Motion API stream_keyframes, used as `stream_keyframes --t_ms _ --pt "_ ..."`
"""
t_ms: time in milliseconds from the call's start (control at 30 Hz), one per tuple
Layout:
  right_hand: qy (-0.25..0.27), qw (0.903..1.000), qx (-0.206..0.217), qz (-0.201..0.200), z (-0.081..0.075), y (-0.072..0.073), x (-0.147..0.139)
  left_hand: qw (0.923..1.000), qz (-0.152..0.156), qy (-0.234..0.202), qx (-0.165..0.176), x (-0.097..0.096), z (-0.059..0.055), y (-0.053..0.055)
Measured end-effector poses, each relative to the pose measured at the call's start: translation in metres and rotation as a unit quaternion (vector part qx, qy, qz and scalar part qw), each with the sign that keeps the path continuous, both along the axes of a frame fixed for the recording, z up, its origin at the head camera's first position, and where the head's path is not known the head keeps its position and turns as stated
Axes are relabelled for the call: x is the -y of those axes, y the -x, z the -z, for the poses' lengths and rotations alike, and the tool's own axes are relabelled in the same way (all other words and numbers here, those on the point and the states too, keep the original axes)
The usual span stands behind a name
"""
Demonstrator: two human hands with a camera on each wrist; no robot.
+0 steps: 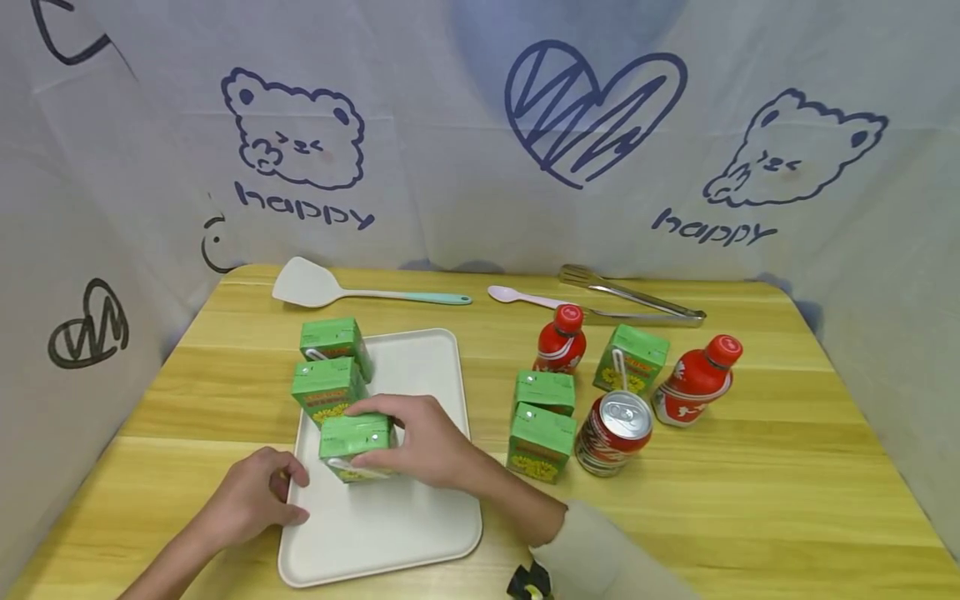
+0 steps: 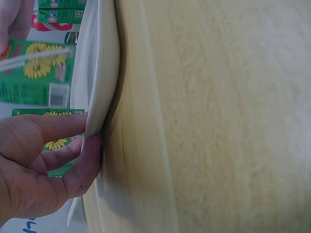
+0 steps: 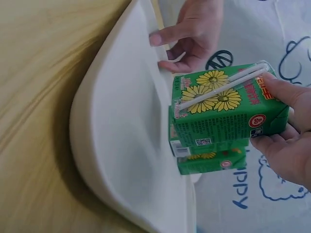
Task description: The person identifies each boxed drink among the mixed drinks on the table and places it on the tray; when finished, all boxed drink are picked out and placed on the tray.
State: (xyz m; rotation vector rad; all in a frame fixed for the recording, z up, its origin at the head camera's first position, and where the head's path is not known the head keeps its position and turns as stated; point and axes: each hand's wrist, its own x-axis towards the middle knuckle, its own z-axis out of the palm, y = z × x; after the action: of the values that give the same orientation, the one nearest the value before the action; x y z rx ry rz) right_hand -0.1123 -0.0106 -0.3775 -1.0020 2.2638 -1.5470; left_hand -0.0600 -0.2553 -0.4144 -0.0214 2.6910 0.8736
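Two green cartons point(image 1: 327, 387) stand at the far left of our white tray point(image 1: 393, 533). With our right hand point(image 1: 423, 437) we grip a third carton point(image 1: 356, 435) over the tray; whether it touches down we cannot tell. Our left hand point(image 1: 258, 492) pinches the tray's left rim. Right of the tray stands a soda can point(image 1: 611, 437).

Shows "happy" point(image 1: 303, 208) twice on the white cloth point(image 1: 442, 200) beyond the right hand point(image 1: 431, 442) and a QR code point(image 3: 203, 141) on the green carton point(image 3: 218, 127) in its grip.
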Motion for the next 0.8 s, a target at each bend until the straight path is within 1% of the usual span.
stream_keyframes --t_ms 100,233,500,633,800 --pt "-0.016 0.9996 -0.023 0.009 0.003 0.003 0.01 1.0 -0.003 -0.001 0.007 0.0 0.0 0.0" --pt "-0.036 0.9985 -0.035 0.02 0.007 0.007 0.021 0.9999 -0.007 0.0 0.014 0.0 0.0 0.0" --pt "-0.061 0.9979 -0.014 0.018 0.012 0.011 0.039 0.9997 -0.004 0.009 0.022 0.002 -0.001 0.001" --pt "-0.073 0.9969 -0.018 0.023 0.013 0.012 0.048 0.9996 -0.004 0.01 0.027 0.003 -0.001 0.001" --pt "-0.084 0.9959 -0.021 0.028 0.012 0.014 0.052 0.9996 -0.006 -0.001 0.026 0.001 -0.001 0.001"
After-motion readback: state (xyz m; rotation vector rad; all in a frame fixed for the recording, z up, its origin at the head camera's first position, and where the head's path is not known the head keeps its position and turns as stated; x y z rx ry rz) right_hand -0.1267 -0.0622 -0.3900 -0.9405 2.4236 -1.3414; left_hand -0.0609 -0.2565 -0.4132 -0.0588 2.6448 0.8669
